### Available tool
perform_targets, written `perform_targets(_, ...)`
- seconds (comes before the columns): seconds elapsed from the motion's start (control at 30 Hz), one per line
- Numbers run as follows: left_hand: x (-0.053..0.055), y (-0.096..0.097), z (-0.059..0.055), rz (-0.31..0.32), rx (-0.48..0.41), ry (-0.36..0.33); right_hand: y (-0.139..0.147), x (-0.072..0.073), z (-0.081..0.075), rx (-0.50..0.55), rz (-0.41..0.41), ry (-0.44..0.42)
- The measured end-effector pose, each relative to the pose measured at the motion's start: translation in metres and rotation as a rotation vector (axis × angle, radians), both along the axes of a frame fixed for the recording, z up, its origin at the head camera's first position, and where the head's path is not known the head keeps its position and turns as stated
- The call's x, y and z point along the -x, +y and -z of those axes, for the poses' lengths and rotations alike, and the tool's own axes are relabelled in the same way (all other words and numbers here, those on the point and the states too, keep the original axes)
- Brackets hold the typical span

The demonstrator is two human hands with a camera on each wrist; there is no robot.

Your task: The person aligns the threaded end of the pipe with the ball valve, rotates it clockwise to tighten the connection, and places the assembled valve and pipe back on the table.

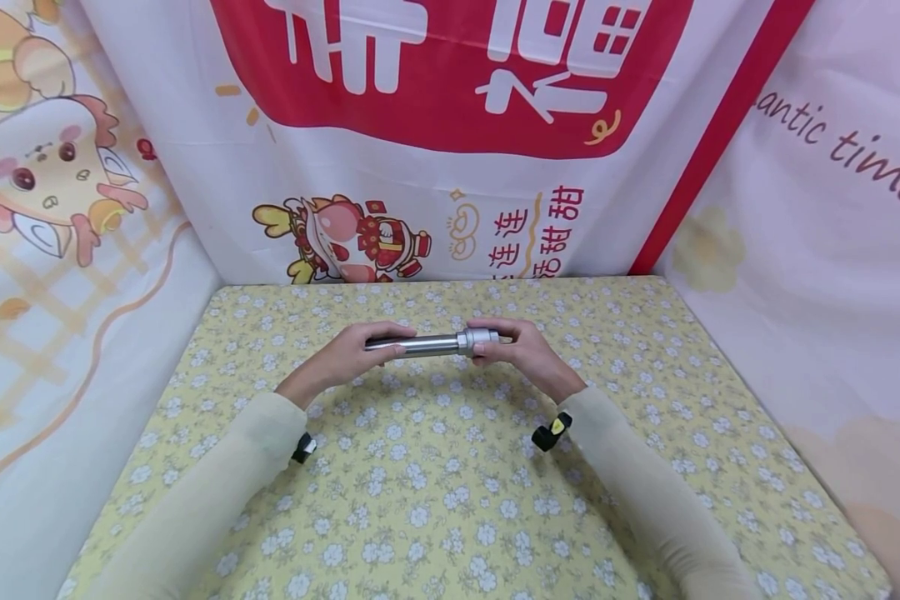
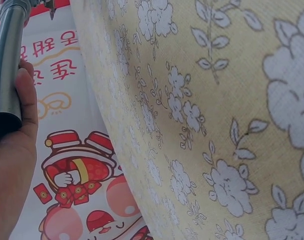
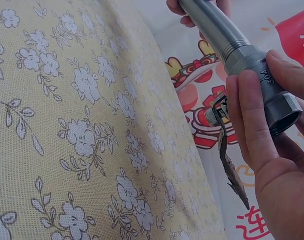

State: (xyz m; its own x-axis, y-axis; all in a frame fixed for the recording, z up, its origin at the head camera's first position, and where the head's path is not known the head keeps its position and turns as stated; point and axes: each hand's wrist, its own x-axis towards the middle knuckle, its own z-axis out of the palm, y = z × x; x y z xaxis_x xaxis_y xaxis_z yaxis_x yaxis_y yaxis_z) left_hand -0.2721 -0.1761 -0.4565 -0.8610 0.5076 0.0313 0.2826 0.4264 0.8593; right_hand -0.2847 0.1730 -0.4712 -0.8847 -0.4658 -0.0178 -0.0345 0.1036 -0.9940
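Observation:
A shiny metal pipe [image 1: 431, 345] is held level above the table, joined at its right end to a ball valve [image 1: 480, 336]. My left hand [image 1: 348, 354] grips the pipe near its left end, thumb toward me and fingers over the far side. In the left wrist view the pipe's open end [image 2: 6, 122] looks dark. Around the valve body curl the fingers and thumb of my right hand [image 1: 523, 348]. The right wrist view shows "304" on the valve body [image 3: 265, 75], its open threaded end, and a flat lever handle [image 3: 228, 160] hanging down beside my fingers.
A yellow flowered cloth [image 1: 420, 500] covers the table. Printed white curtains [image 1: 450, 175] stand behind it and along both sides. Black straps [image 1: 551, 432] sit at both sleeve cuffs.

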Motion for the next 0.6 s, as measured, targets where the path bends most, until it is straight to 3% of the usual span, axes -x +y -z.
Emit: perform_targets(0.6, 0.0006, 0.0012, 0.0023, 0.017, -0.033, 0.033, 0.0005, -0.0003, 0.0009, -0.005, 0.010, -0.005)
